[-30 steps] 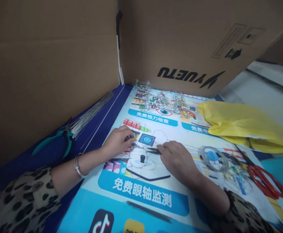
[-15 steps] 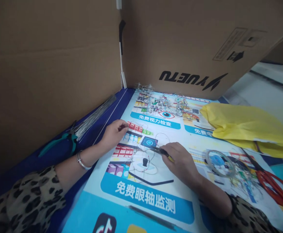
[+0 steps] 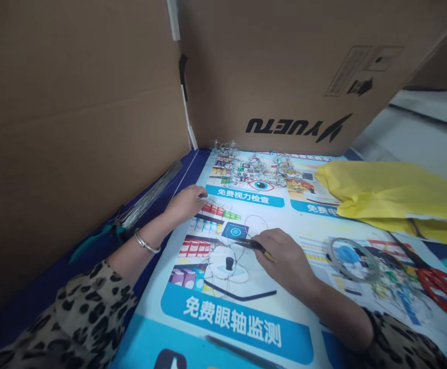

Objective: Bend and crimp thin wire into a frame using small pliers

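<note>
My right hand point(image 3: 284, 256) is closed around slim pliers with dark jaws point(image 3: 253, 244) and a bit of yellow at the handle. Their tips point left, low over the printed sheet. Thin wire loops point(image 3: 248, 271) lie on the sheet around and below the jaws. Farther left, my left hand point(image 3: 188, 202) has thumb and fingers pinched together above the sheet's left edge. Whatever it pinches is too fine to make out. A silver bangle point(image 3: 145, 241) circles the left wrist.
Cardboard walls point(image 3: 284, 77) rise behind and left. Straight wires point(image 3: 150, 195) and teal-handled pliers point(image 3: 96, 240) lie at left. Wire pieces point(image 3: 259, 164) sit at the back. At right are yellow cloth point(image 3: 392, 189), a tape roll point(image 3: 334, 261) and red-handled scissors point(image 3: 442, 292).
The view has shifted slightly. My left hand has moved a little away from me, still pinched. My right hand stays nearly in place with the pliers, their jaws slightly more level.
</note>
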Available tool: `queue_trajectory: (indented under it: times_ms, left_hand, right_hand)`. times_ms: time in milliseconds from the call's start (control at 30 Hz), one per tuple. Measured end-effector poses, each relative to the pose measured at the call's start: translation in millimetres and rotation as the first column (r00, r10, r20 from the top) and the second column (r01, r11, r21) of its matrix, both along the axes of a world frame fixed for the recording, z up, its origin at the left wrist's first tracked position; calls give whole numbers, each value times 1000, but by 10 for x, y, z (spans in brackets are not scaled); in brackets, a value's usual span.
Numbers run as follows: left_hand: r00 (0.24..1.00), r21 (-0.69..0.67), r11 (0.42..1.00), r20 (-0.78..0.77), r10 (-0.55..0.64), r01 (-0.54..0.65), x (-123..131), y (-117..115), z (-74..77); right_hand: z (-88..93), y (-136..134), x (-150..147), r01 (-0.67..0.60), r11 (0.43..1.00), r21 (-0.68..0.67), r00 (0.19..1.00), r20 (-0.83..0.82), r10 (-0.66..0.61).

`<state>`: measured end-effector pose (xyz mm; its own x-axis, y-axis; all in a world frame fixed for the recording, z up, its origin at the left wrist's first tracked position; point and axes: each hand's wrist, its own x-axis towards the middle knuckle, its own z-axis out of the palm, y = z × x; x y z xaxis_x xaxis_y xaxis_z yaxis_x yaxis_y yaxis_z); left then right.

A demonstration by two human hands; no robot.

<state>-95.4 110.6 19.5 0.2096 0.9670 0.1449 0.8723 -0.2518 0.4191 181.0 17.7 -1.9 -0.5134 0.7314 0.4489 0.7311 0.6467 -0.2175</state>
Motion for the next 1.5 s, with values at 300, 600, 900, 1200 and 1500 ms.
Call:
queue_trajectory:
  times_ms: [300, 600, 900, 1200, 1500]
  left_hand:
    - [992, -81, 997, -120, -31, 22, -309, 164, 175]
    - [987, -120, 990, -137, -84, 68, -188, 111, 88]
    - [972, -115, 993, -234, -29, 2, -97, 31, 45]
    - [927, -116, 993, -375, -10, -36, -64, -32, 144]
    - [855, -126, 990, -519, -6, -70, 16, -127, 205]
  right_hand:
    - [-6, 2, 0, -22, 999, -29, 1000, -5, 22]
    - [-7, 2, 0, -19, 999, -35, 1000, 16, 20]
    - [10, 0, -5, -17, 997, -76, 999, 40, 20]
    - [-1, 4, -6, -28, 999, -27, 999, 29, 29]
    - [-1, 5, -5, -23, 998, -66, 999, 39, 25]
